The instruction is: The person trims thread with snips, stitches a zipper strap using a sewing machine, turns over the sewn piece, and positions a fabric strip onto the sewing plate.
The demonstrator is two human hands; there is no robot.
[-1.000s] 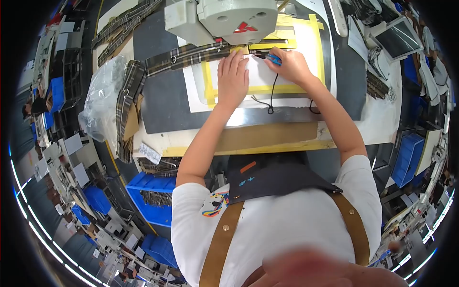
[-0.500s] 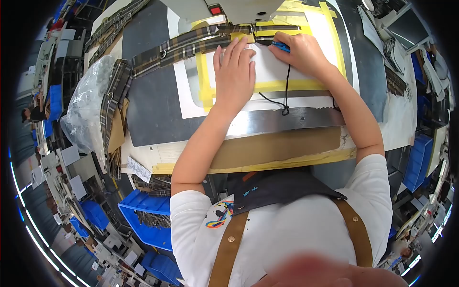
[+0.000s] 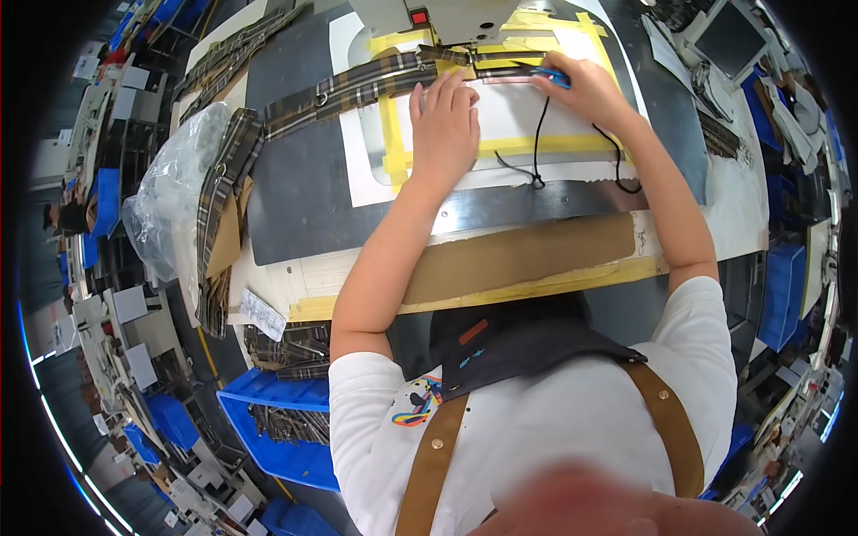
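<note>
Workshop desk point(image 3: 313, 281), close up: the left hand point(image 3: 444, 134), fingers slightly spread, meets a plaid strap point(image 3: 375, 82); the right hand point(image 3: 585, 89) pinches a blue tool point(image 3: 556, 78). Flat pressure should prevent shifting.

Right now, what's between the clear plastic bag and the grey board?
Plaid straps and a brown sheet lie between the clear plastic bag and the grey board; the head view shows it.

Flat silver metal strip point(image 3: 500, 211): glare, left part
White tube lights point(image 3: 59, 425): bright, left edge
Rim: fisheye bend, black corners
Bottom centre: blurred
</note>
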